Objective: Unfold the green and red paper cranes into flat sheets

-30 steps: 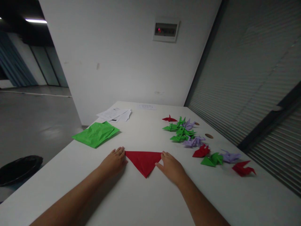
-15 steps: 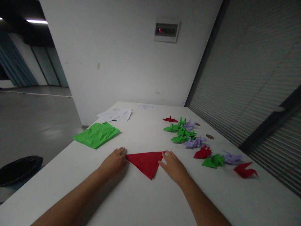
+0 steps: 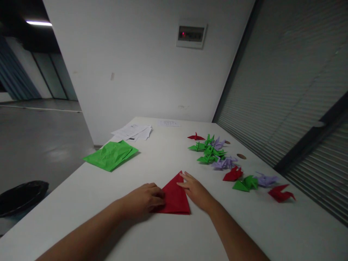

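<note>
A red sheet of origami paper (image 3: 175,197), folded into a triangle, lies on the white table (image 3: 152,239) in front of me. One corner points away from me, and its long lower edge faces me. With bent fingers, my left hand (image 3: 148,199) grips the left corner and covers it. My right hand (image 3: 194,188) rests at the far corner and right edge, its fingers apart and touching the paper. To the right sit several folded paper cranes, among them a red crane (image 3: 233,174), a green crane (image 3: 246,183) and a purple crane (image 3: 265,179).
Crumpled green paper sheets (image 3: 111,156) lie at the left table edge, with printed white papers (image 3: 133,131) behind them. A black-lined bin (image 3: 23,195) stands on the floor at left. Window blinds (image 3: 293,90) run along the right side; a wall closes off the far end.
The red triangle has turned, its far corner now pointing away from me. My left hand has moved right and nearer to me, fingers bending onto the paper. My right hand has shifted slightly left.
</note>
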The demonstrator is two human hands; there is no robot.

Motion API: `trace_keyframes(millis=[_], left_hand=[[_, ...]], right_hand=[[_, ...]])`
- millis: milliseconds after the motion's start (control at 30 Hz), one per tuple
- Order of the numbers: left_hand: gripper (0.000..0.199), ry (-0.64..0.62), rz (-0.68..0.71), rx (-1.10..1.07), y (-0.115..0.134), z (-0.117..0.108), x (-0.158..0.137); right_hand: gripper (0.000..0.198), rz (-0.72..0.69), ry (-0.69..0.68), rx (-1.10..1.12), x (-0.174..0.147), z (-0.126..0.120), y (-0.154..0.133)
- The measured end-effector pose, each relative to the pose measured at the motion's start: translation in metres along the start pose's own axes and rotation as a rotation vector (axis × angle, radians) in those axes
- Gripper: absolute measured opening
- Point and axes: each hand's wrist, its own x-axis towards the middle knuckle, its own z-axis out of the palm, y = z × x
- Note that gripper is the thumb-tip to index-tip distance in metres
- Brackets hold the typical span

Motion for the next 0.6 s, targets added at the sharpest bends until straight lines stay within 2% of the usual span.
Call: trace_keyframes(millis=[100,300,467,600], left_hand=[[0.028,-0.009,-0.029,0.069,0.002,0.002,0.0],[0.033,0.014,-0.074,0.084,0.005,0.008,0.0],[0.032,0.026,-0.066,0.045,0.003,0.009,-0.002],[0.03,-0.019,-0.01,-0.033,-0.005,0.004,-0.007]], right_hand=[[0.059,-0.093,-0.007,0.034,-0.001,0.003,-0.005],[0.039,-0.259,-0.073,0.068,-0.006,0.006,-0.029],[0.057,-0.329,-0.209,0.12,-0.011,0.0,-0.042],[0.053,-0.329,-0.242,0.156,-0.01,-0.001,-0.035]])
